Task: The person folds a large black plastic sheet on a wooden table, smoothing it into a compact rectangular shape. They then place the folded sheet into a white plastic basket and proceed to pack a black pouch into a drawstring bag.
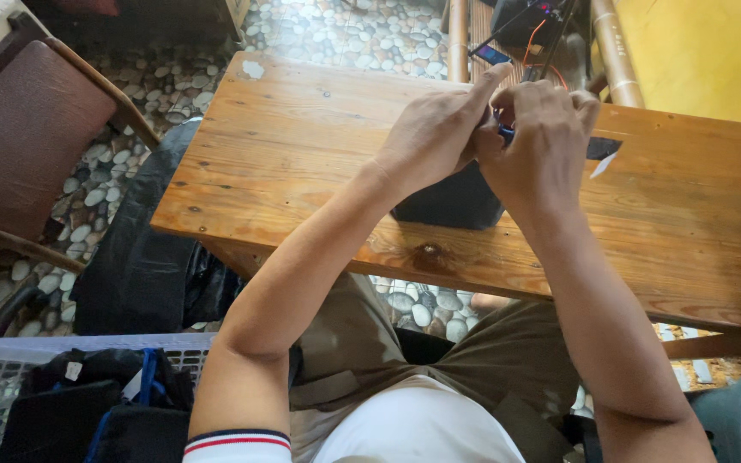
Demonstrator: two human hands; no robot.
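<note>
Currently mid-fiddle: left hand [435,129] and right hand [542,141] both pinch closed on a small blue part [505,131] above the black box [452,201]; next needs fine fingertip control.

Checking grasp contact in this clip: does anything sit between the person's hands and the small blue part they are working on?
Nothing visible does. The left hand and right hand meet directly around the small blue part, fingers closed on it above the black box on the wooden table. Most of the part is hidden by the fingers.

Your left hand [435,133] and right hand [538,146] pinch a small blue part [505,131] together above a black box [452,201] near the wooden table's [285,163] front edge.
</note>
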